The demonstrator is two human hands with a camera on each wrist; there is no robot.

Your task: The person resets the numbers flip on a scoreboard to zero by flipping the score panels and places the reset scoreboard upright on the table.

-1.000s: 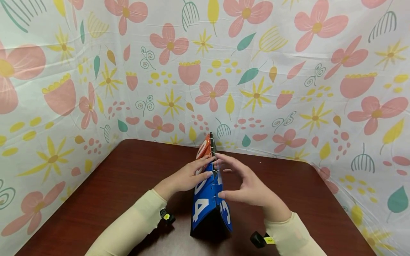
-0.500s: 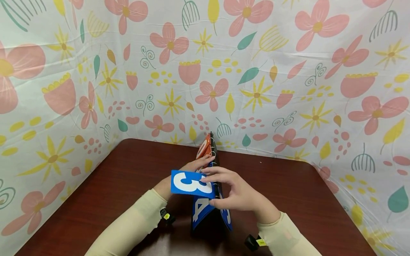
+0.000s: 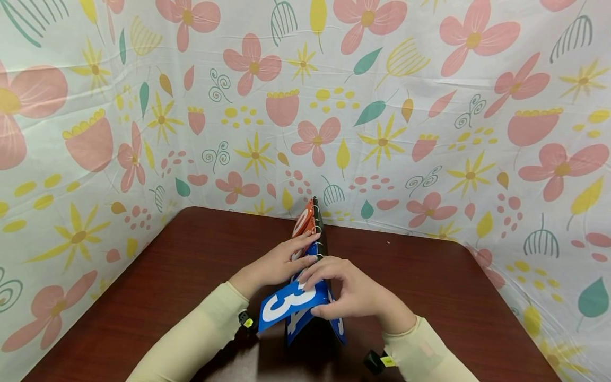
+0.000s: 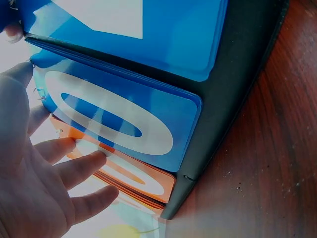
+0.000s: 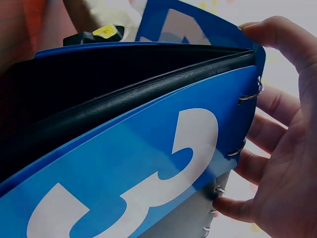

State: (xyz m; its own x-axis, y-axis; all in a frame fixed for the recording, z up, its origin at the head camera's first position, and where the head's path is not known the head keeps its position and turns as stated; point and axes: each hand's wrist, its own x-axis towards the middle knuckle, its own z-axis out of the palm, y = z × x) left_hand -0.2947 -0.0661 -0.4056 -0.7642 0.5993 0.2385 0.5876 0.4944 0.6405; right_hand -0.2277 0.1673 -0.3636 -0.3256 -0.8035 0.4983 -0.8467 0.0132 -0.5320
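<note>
A flip scoreboard (image 3: 321,245) stands tented on the table, its ringed spine running away from me. Across the near left side hangs a blue number card (image 3: 274,300) showing a white 3, tilted down over another blue card. My right hand (image 3: 353,289) holds this card near the rings, fingers over it and thumb at its near edge. Another blue 3 card (image 5: 148,163) lies on the right side. My left hand (image 3: 269,268) rests its extended fingers along the spine, beside a blue 0 card (image 4: 185,116) and an orange 0 card (image 4: 166,186) in the left wrist view.
The dark red-brown table (image 3: 406,265) reaches back to a white curtain (image 3: 410,21) printed with flowers and leaves. Small black devices with yellow labels sit at both wrists, such as the right wrist device (image 3: 374,363).
The right hand has carried the blue 3 card over the spine from right to left, and the card has tilted downward. The left hand has stayed in place.
</note>
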